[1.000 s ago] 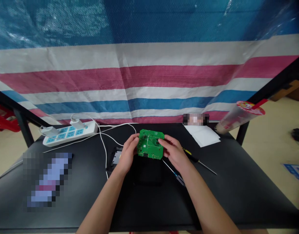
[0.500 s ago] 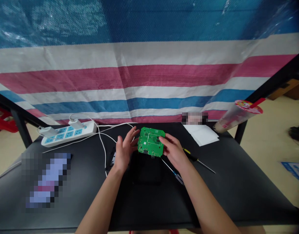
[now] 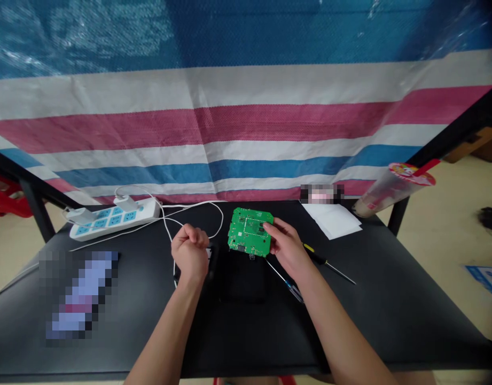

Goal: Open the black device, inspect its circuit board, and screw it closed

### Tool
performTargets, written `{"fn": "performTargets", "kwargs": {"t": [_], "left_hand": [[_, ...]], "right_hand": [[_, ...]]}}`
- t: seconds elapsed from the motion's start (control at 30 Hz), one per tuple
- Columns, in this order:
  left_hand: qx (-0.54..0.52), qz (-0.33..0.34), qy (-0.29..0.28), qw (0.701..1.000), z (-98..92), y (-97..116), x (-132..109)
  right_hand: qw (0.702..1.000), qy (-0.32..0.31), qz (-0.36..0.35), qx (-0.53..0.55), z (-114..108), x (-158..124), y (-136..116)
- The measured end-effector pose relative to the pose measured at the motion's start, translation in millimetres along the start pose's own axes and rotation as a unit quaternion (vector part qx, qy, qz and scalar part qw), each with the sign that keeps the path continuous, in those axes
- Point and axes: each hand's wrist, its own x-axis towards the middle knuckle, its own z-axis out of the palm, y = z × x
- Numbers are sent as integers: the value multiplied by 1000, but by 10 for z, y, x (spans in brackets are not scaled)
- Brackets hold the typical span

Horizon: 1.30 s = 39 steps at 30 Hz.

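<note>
A green circuit board (image 3: 249,232) lies flat or nearly flat on the black table (image 3: 390,321). My right hand (image 3: 288,248) rests on its right edge, with the fingers across the board. My left hand (image 3: 189,254) is closed and appears shut on the edge of a black frame piece (image 3: 212,262), most of which it hides. Below the board sits a dark square casing (image 3: 243,280), barely standing out from the tabletop. Right of my right wrist lies a clear-handled screwdriver (image 3: 294,292), and a yellow-and-black screwdriver (image 3: 318,258) lies beyond it.
A white power strip (image 3: 113,220) with plugged-in chargers lies at the back left, its white cables (image 3: 169,235) trailing past my left hand. White paper (image 3: 332,222) and a plastic cup (image 3: 393,184) sit at the back right. A pixelated object (image 3: 79,294) lies left.
My left hand has moved left from beside the board, closed its spread fingers and taken the black frame piece. The green board has shifted slightly up and to the right under my right hand.
</note>
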Motion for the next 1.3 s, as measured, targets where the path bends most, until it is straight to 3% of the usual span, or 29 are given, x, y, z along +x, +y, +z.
{"fn": "performTargets", "kwargs": {"t": [0.1, 0.17, 0.3, 0.37, 0.47, 0.6, 0.7, 0.83, 0.9, 0.97, 1.1, 1.3], "left_hand": [[41, -5, -39, 998, 55, -16, -66], [109, -6, -101, 989, 89, -11, -127], [300, 39, -263, 916, 104, -3, -251], [349, 60, -297, 887, 91, -14, -289], [364, 48, -331, 869, 86, -18, -312], [282, -26, -366, 887, 126, 36, -308], [181, -94, -351, 914, 135, 60, -277], [1, -226, -316, 921, 91, 47, -224], [-103, -277, -302, 906, 79, 72, -215], [-167, -309, -299, 887, 84, 128, -218], [-211, -334, -300, 869, 110, 236, -216], [-213, -351, -323, 853, 116, 225, -219]], "right_hand": [[1000, 2, -13, 9, 7, 5, 17], [999, -3, -30, 21, 16, 8, 34], [998, -10, -59, 18, 47, 7, 74], [998, -7, -64, 2, 74, 0, 89], [998, -5, -59, -25, 131, -22, 99], [997, -31, -62, -28, 179, -52, 114], [994, -61, -95, -10, 141, -54, 123], [957, 17, -282, -67, 22, -25, 111], [930, 55, -358, -70, -26, -10, 96], [918, 79, -388, -33, -47, -2, 79], [921, 104, -376, 16, -17, -9, 67], [947, 98, -305, -12, 55, -30, 155]]}}
